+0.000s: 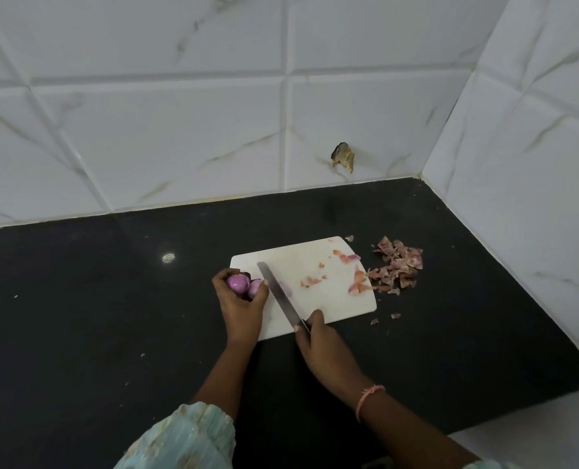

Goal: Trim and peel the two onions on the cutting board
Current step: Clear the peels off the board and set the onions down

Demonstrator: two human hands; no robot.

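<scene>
Two purple, peeled-looking onions, one larger (237, 283) and one smaller (254, 288), sit together in my left hand (242, 304), whose fingers curl round them at the left edge of the white cutting board (328, 299). My right hand (322, 346) grips the handle of a knife (277, 292) at the board's near edge. Its blade lies flat on the board, pointing away from me, just right of the onions. The handle is hidden inside my fist.
Loose onion skins lie on the board's right part (357, 282) and in a pile (396, 269) on the black counter (112, 316) beside it. White tiled walls close off the back and right. A chipped hole (343, 156) marks the back wall.
</scene>
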